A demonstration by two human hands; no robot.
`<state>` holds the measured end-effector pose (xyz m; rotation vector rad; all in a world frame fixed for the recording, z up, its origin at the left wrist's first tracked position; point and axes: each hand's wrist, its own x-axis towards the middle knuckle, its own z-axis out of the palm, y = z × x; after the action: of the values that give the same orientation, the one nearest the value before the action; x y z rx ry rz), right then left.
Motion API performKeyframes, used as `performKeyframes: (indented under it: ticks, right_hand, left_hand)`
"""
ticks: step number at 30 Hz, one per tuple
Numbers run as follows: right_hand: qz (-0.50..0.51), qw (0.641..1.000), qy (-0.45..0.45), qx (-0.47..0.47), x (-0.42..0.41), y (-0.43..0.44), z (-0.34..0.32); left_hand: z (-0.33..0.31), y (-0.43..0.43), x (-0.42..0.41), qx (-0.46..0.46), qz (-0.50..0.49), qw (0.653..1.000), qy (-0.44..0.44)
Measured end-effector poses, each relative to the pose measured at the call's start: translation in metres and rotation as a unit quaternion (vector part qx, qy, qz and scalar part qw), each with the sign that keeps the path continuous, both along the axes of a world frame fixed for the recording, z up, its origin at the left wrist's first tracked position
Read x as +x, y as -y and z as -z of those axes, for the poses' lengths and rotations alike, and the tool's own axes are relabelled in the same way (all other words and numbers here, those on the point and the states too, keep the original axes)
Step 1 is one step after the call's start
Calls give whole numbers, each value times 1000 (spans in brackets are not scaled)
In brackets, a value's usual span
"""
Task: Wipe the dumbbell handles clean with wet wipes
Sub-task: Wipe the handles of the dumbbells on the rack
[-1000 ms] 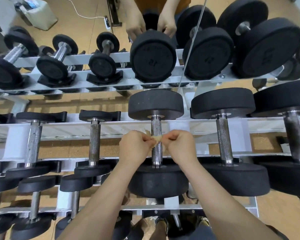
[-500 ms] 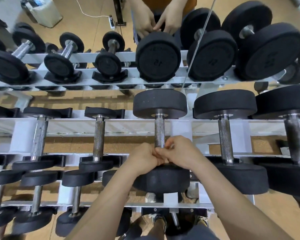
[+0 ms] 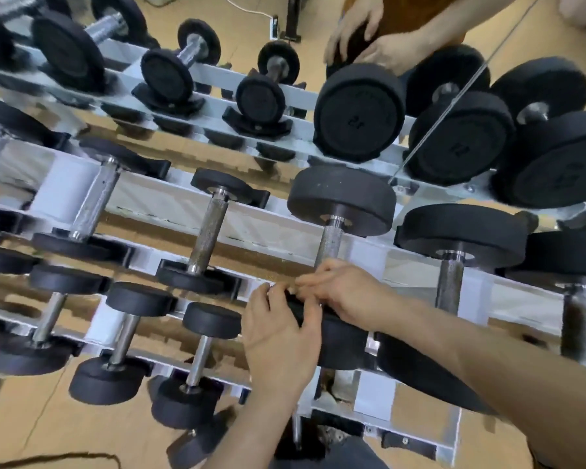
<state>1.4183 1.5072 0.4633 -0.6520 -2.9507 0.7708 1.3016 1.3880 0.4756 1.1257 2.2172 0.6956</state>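
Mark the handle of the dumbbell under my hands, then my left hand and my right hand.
handle (image 3: 331, 243): head view, bare knurled steel above the hands.
left hand (image 3: 278, 336): head view, back of the hand.
right hand (image 3: 347, 292): head view, back of the hand.

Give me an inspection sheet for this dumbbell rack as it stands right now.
Surface: grey tiered rack, loaded with black dumbbells.
Job's things: dumbbell on middle tier under the hands; wet wipe not visible.
Clutter: nothing seen.
Hands: left hand grips that dumbbell's near head; right hand curled at the handle's near end, hold unclear.
Cables: white cable on floor beyond rack; dark cord bottom left.
Surroundings: tan floor; second pair of hands at top.
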Motion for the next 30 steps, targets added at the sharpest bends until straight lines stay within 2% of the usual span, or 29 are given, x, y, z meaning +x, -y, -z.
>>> performKeyframes:
  ticks: [2,4,6,8,9,12,15,17,19,21,23,25,26,28,30]
  right_hand:
    - [-55,998,-1,7,6,-9,4]
    - [-61,997,-24,33,15,-19,2]
    - [10,994,-84,76,20,-30,3]
    - [89,983,-144,70,20,-24,14]
    - [94,982,-158,53,20,-16,21]
    - [13,988,-153,0,27,4,32]
    - [-75,986,-148,26,30,-19,26]
    - [-34,978,-181,100,27,-44,24]
    - [82,963,-224,129,25,-57,23]
    - [161,946,-261,106,22,-45,25]
    - [123,960,-251,34,20,-17,26]
    - [64,980,-167,-92,22,1,26]
    - [49,982,-136,-122,24,-1,29]
    - [29,984,-112,-137,24,-14,29]
    - [4,984,-156,-83,22,-19,28]
  left_hand:
    - [4,0,2,-5,-7,999,-44]
    - [1,0,10,-35,-6,997,-65]
    - [-7,-5,24,-59,-27,995,-75]
    - [-12,-8,33,-53,-57,993,-91]
    - [-11,-9,35,-40,-68,992,-102]
    - [-8,-9,33,-15,-77,990,-116]
    - [-8,-10,30,-7,-85,992,-97]
    - [-10,-9,25,-8,-87,993,-78]
    - [-12,-9,20,-17,-91,994,-57]
    - [-15,-9,19,-24,-90,995,-44]
    - [-16,-8,21,-18,-90,995,-48]
    - [-15,-9,22,-14,-91,994,-59]
    - [-14,-9,22,-15,-93,994,-59]
    - [-13,-9,24,-18,-98,993,-58]
    - [-13,-9,25,-16,-99,993,-58]
